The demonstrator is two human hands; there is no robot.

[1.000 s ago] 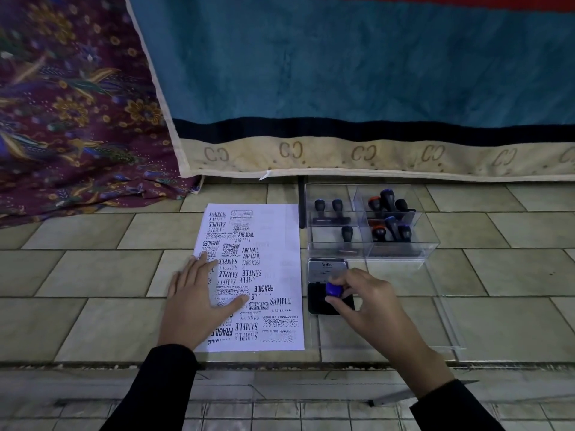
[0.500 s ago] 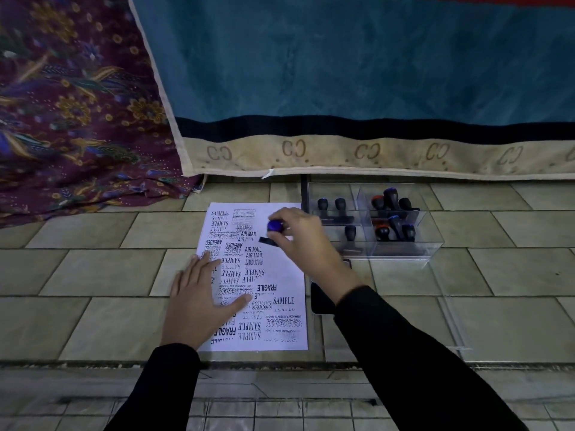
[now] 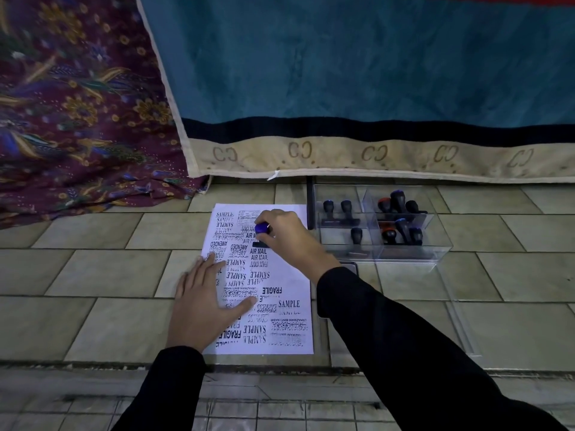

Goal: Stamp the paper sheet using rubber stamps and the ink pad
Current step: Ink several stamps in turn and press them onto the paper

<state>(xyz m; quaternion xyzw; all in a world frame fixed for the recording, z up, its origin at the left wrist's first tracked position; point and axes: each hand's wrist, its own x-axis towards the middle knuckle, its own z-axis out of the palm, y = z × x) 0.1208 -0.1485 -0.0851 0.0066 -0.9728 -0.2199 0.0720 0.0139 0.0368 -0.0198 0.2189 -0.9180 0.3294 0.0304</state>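
paper sheet (image 3: pixel 289 275) lies flat on tiled floor (image 3: pixel 109 275), crowded with black imprints. left hand (image 3: pixel 205 303) rests on its left side, fingers straight and spread. right hand (image 3: pixel 283 234) pinches a blue-handled rubber stamp (image 3: pixel 262 233), base down on the sheet's upper middle. ink pad (image 3: pixel 351 267) mostly hidden behind right forearm. clear box (image 3: pixel 404 250) with more stamps sits just right of the sheet.
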